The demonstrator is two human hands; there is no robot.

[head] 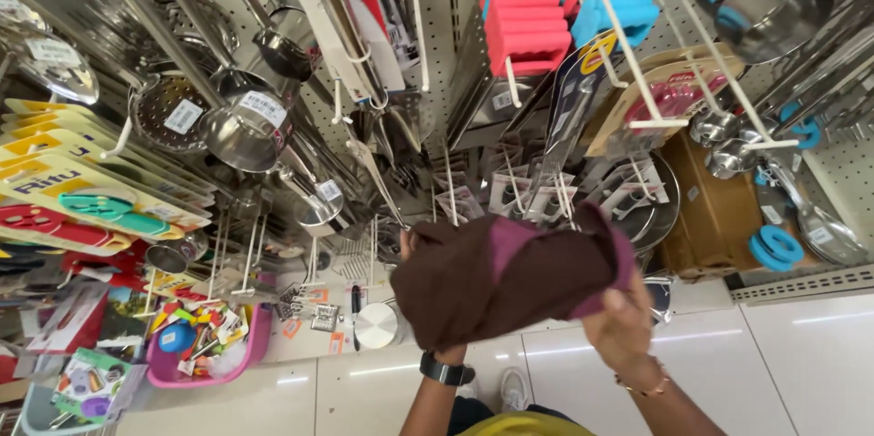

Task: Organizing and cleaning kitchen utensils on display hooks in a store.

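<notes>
Pegboard wall of kitchenware, brown cloth (496, 277) hiding left hand (407, 245), right hand (621, 318) grip pinching its corner

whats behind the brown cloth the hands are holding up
Behind the cloth: pegboard hooks with packaged kitchen tools showing above its top edge. Whatever hangs lower is covered. Left hand is mostly hidden inside it.

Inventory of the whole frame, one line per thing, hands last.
cloth: one, dark brown with magenta lining, centre, held in both hands
ladles: several, steel, hanging upper left
sponges: a stack, pink and blue, top centre
measuring cups: several, steel, upper right
cutting board: one, brown, right
basket: one, pink, lower left, filled with small packets
pegboard: white, behind the goods
left hand: mostly under the cloth, black wristwatch
right hand: gripping the cloth, thin bracelet
</notes>
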